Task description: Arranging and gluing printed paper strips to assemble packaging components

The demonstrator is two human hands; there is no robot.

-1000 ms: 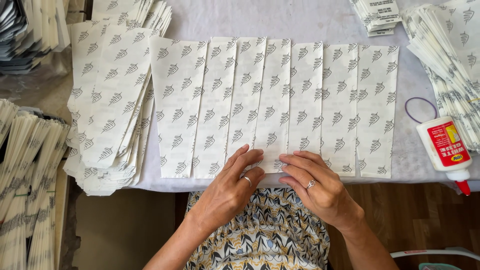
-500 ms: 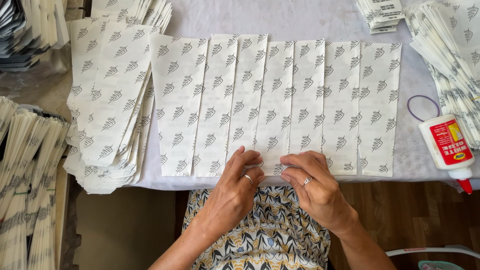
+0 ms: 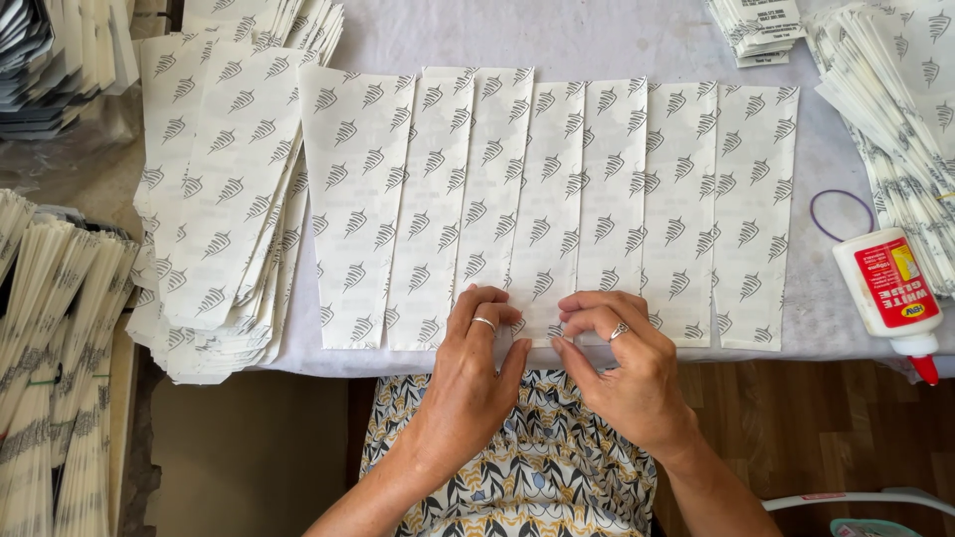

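Pinched between thumb and fingers of the right hand (image 3: 627, 373) is the near edge of one paper strip (image 3: 542, 214), and the left hand (image 3: 473, 368) is laid with bent fingers on the same edge, just beside it. It cannot be told whether the left hand is gripping the strip or only pressing it down, because the fingertips are curled over the paper. The bottom corners of the strip are hidden under both hands. The strip is placed in the middle of a row of strips (image 3: 557, 209) spread side by side on a table (image 3: 597, 30) with a pale cloth. Each strip is overlapped a little by the next one, so only part of each is seen. The strip is long and thin, and its long side is pointed away from the person, from the near table edge toward the far side. Small dark leaf shapes are printed all over it. A thick pile of the same paper (image 3: 219, 199) is seen on the left, and its top is cut off by the picture edge. More stacks (image 3: 895, 119) are cut off on the right. A glue bottle (image 3: 890, 293) with a red tip is laid near the right edge, close to a thin purple band (image 3: 844, 214).
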